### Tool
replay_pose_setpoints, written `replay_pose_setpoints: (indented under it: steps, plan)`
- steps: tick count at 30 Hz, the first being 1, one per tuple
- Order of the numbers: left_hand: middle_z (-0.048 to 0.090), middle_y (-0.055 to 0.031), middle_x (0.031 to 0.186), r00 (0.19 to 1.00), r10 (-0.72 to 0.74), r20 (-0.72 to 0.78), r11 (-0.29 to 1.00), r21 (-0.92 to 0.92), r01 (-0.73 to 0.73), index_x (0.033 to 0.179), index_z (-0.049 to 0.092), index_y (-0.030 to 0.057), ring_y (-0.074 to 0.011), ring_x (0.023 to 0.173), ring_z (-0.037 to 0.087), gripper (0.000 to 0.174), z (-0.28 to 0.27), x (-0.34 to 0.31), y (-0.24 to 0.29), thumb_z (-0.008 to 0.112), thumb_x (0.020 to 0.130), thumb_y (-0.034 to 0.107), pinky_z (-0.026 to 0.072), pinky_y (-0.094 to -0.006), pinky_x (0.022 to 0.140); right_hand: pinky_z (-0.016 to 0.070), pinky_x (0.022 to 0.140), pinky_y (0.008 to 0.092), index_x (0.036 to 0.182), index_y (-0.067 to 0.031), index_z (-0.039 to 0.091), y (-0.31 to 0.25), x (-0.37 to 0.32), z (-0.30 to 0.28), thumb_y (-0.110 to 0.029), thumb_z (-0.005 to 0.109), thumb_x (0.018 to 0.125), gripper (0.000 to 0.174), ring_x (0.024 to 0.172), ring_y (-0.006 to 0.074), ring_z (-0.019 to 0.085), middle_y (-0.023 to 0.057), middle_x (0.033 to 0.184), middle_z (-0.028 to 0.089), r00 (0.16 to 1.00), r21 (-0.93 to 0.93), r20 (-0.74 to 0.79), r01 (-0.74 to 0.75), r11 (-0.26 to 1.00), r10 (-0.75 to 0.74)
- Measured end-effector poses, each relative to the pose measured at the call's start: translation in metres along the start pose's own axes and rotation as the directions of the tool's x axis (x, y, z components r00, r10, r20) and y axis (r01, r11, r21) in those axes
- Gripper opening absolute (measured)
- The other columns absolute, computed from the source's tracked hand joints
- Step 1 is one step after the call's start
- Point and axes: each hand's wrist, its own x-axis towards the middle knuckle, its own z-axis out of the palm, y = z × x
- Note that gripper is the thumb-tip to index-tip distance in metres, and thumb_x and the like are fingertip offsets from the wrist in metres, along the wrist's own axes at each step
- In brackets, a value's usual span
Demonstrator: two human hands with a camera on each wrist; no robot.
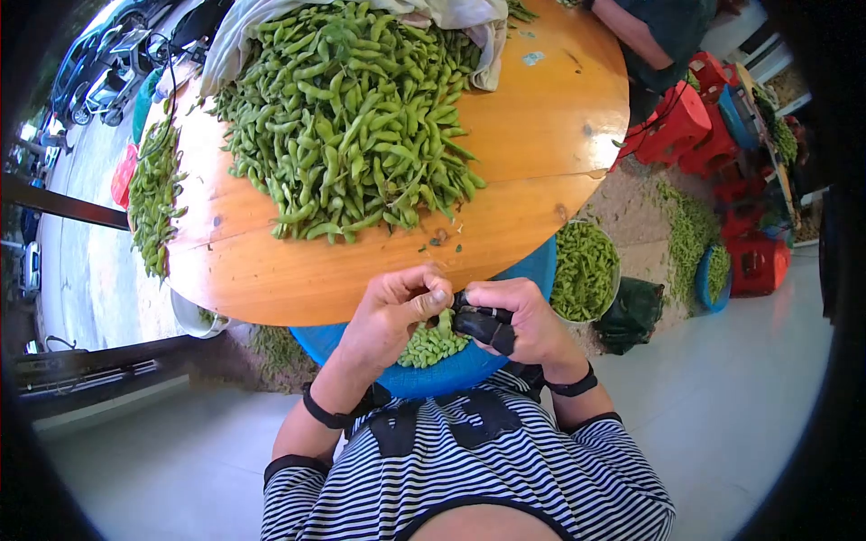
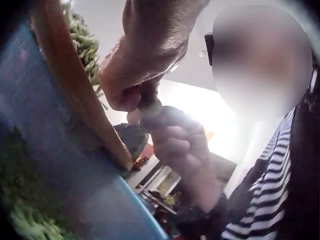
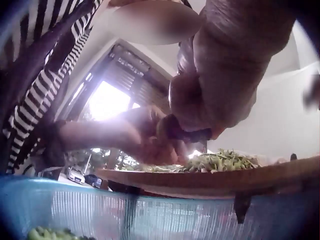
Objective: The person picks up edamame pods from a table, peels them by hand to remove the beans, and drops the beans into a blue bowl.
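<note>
Both hands meet above a blue basket (image 1: 406,383) at the table's near edge. Thumb and fingers of the left hand (image 1: 397,311) pinch a green soybean pod (image 1: 446,319). The right hand (image 1: 523,316), black covers (image 1: 485,330) on its thumb and fingers, grips the pod's other side with curled fingers. Shelled green soybeans (image 1: 431,348) lie in the basket below. In the left wrist view the left hand (image 2: 135,75) comes down from above against the right hand (image 2: 175,142). Fingers partly hide the pod.
A big heap of soybean pods (image 1: 352,126) covers much of the round wooden table (image 1: 541,117), a pale cloth (image 1: 492,41) behind it. More pods (image 1: 155,198) lie along the left side. A full bucket (image 1: 586,270), a dark bag (image 1: 631,316) and red stools (image 1: 758,266) stand right.
</note>
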Motion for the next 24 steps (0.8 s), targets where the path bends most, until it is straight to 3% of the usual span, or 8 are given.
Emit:
replay_pose_setpoints:
  steps: [1,5,8,10,16,17,19,24]
  plan:
    - [0.051,0.0020,0.082,0.993,-0.091,0.073,0.968,-0.228,0.105,0.084,0.063,0.0009,-0.0083,0.074,0.053,0.012,-0.003,0.000,-0.003,0.068,0.088,0.011,0.0430,-0.0228,0.060,0.0387,0.056,0.0291,0.086,0.0024,0.057,0.002,-0.001,-0.001,0.003,0.064,0.071,0.017,0.060,0.0154,0.048,0.0072,0.068,0.049,0.998,0.159,0.053,-0.054,0.986,0.046]
    - [0.051,0.0019,0.083,0.997,-0.079,0.018,0.939,-0.335,0.081,0.083,0.063,0.0028,-0.0072,0.075,0.052,0.013,0.008,-0.005,-0.004,0.072,0.085,0.012,0.0429,-0.0214,0.060,0.0363,0.054,0.0237,0.088,0.0002,0.059,0.000,-0.003,-0.005,0.001,0.066,0.074,0.015,0.060,0.0062,0.043,0.0000,0.065,0.050,0.951,0.437,0.159,-0.309,0.845,0.266]
    - [0.053,0.0031,0.083,0.998,-0.019,-0.052,0.979,-0.202,0.008,0.086,0.065,0.0024,-0.0067,0.076,0.053,0.011,0.012,-0.010,0.000,0.072,0.084,0.010,0.0450,-0.0205,0.061,0.0346,0.053,0.0232,0.087,-0.0003,0.060,-0.004,0.000,0.001,-0.001,0.067,0.074,0.015,0.058,0.0047,0.041,-0.0019,0.064,0.050,0.967,0.242,-0.022,-0.243,0.940,0.255]
    - [0.060,-0.0022,0.092,0.984,0.087,-0.153,0.959,0.279,-0.041,0.095,0.063,-0.0019,-0.0116,0.080,0.060,0.023,0.009,-0.012,-0.003,0.076,0.080,0.008,0.0514,-0.0239,0.067,0.0360,0.053,0.0253,0.087,0.0000,0.060,-0.003,0.001,0.001,-0.001,0.067,0.075,0.014,0.056,0.0091,0.043,0.0024,0.064,0.051,0.978,0.147,-0.033,-0.197,0.969,0.204]
    - [0.064,-0.0070,0.082,0.956,0.285,0.075,0.621,0.745,-0.244,0.107,0.061,-0.0047,-0.0109,0.070,0.061,0.020,0.000,-0.013,0.015,0.065,0.088,0.001,0.0519,-0.0243,0.064,0.0395,0.055,0.0306,0.086,0.0013,0.058,0.002,0.002,0.006,0.003,0.063,0.073,0.014,0.057,0.0215,0.048,0.0124,0.069,0.050,0.992,-0.104,-0.122,-0.002,0.995,-0.010]
    - [0.064,-0.0070,0.082,0.956,0.285,0.076,0.620,0.745,-0.244,0.107,0.061,-0.0047,-0.0109,0.070,0.061,0.020,-0.003,-0.013,0.016,0.065,0.088,0.001,0.0519,-0.0243,0.064,0.0397,0.056,0.0306,0.086,0.0017,0.058,0.002,0.002,0.007,0.003,0.063,0.072,0.015,0.058,0.0220,0.050,0.0123,0.069,0.051,0.991,-0.089,-0.133,-0.009,0.996,-0.003]
    - [0.064,-0.0079,0.080,0.998,-0.054,-0.042,0.903,0.425,0.066,0.108,0.062,-0.0042,-0.0105,0.066,0.061,0.017,-0.006,-0.014,0.018,0.057,0.094,0.003,0.0499,-0.0234,0.059,0.0399,0.056,0.0306,0.086,0.0020,0.058,0.002,0.002,0.008,0.003,0.062,0.070,0.016,0.058,0.0225,0.051,0.0121,0.070,0.051,0.989,-0.075,-0.145,-0.014,0.997,0.003]
    - [0.064,-0.0076,0.077,0.991,-0.108,-0.074,0.967,0.222,0.122,0.114,0.062,-0.0023,-0.0116,0.064,0.061,0.021,-0.001,-0.009,0.010,0.053,0.098,0.008,0.0478,-0.0239,0.053,0.0428,0.056,0.0323,0.090,0.0021,0.060,0.001,-0.001,0.013,0.002,0.066,0.070,0.021,0.060,0.0269,0.053,0.0120,0.072,0.052,0.977,-0.129,-0.208,-0.075,0.989,0.047]
